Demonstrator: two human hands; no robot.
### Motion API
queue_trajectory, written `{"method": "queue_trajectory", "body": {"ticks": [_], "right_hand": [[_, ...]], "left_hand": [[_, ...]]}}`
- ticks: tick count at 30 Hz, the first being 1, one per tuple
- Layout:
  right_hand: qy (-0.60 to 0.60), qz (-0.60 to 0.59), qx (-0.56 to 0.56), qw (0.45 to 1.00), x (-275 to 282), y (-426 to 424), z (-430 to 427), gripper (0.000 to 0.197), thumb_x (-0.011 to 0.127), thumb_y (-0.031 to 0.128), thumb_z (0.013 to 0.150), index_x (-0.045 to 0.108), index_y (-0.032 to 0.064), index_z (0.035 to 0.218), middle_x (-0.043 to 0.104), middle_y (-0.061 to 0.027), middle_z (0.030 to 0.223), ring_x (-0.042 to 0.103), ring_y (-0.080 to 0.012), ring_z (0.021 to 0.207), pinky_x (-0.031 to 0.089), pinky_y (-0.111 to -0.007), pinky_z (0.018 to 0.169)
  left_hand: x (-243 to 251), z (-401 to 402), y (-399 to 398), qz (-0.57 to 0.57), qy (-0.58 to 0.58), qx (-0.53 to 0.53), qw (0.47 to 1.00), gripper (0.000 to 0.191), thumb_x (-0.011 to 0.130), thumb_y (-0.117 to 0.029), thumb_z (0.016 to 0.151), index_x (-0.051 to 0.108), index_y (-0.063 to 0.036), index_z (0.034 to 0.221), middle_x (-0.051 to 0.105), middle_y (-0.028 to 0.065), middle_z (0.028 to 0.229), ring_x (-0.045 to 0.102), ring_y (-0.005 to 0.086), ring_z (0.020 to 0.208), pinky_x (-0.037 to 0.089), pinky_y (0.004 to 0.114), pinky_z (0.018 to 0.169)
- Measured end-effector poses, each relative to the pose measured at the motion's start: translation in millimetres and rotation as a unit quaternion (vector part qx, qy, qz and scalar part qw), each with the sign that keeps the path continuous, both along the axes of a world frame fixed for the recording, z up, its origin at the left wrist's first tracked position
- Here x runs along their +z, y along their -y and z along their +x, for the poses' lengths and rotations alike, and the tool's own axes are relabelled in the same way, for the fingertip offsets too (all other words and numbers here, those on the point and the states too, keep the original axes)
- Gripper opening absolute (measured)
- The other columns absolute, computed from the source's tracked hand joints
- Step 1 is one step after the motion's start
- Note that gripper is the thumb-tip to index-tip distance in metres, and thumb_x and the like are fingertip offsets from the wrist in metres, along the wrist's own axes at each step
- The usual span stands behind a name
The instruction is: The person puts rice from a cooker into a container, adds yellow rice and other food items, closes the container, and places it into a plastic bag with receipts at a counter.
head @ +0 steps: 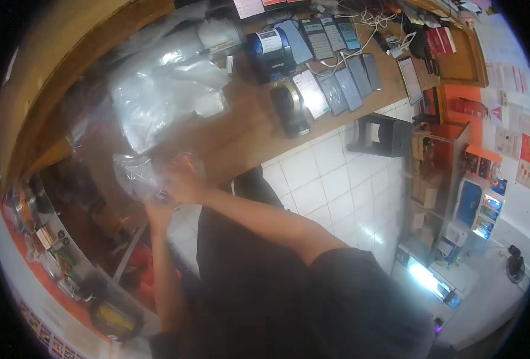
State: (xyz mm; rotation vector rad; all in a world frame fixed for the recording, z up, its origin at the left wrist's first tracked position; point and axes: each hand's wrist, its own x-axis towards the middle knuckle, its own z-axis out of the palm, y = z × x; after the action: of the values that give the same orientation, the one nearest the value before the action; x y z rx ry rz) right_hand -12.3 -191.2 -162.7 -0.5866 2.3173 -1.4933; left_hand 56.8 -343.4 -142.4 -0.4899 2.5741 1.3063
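Observation:
My left hand (pixel 159 213) grips the lower edge of a clear plastic bag (pixel 134 172), which has something pale inside. Beside it, my right hand (pixel 182 179) is at the bag's right side; its fingers are blurred, and something reddish-orange and shiny shows by them. What that reddish thing is, I cannot tell. Above both hands, a pile of clear plastic bags (pixel 166 98) lies on the wooden counter (pixel 242 130).
A small dark printer (pixel 271 58), a roll of tape (pixel 292 101) and several phones (pixel 310 94) lie along the counter, with white cables (pixel 377 20) behind. A black bin-like holder (pixel 379 134) stands by the tiled floor. Shelves with goods (pixel 58 260) curve along the left.

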Motion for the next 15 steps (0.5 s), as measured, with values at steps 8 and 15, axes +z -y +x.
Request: {"method": "queue_trajectory", "body": {"ticks": [8, 15], "right_hand": [[-0.119, 0.074, 0.1, 0.985, 61, -1, -23, 0.019, 0.057, 0.017, 0.084, 0.069, 0.0038, 0.085, 0.059, -0.0176, 0.114, 0.053, -0.0366, 0.112, 0.04, -0.049, 0.098], [-0.263, 0.25, 0.139, 0.921, 71, -109, -229, 0.029, 0.066, 0.011, 0.078, 0.067, -0.0007, 0.105, 0.066, -0.0229, 0.107, 0.066, -0.0361, 0.097, 0.052, -0.045, 0.088]], "left_hand": [[-24, 11, -40, 0.257, -0.067, 0.203, 0.943, 0.051, 0.075, -0.012, 0.075, 0.055, 0.0014, 0.12, 0.061, 0.015, 0.111, 0.061, 0.0259, 0.096, 0.052, 0.037, 0.081], [-55, 2, -53, 0.404, -0.147, 0.38, 0.819, 0.053, 0.071, -0.013, 0.077, 0.052, 0.0018, 0.125, 0.058, 0.0171, 0.118, 0.058, 0.0279, 0.103, 0.05, 0.039, 0.087]]}}
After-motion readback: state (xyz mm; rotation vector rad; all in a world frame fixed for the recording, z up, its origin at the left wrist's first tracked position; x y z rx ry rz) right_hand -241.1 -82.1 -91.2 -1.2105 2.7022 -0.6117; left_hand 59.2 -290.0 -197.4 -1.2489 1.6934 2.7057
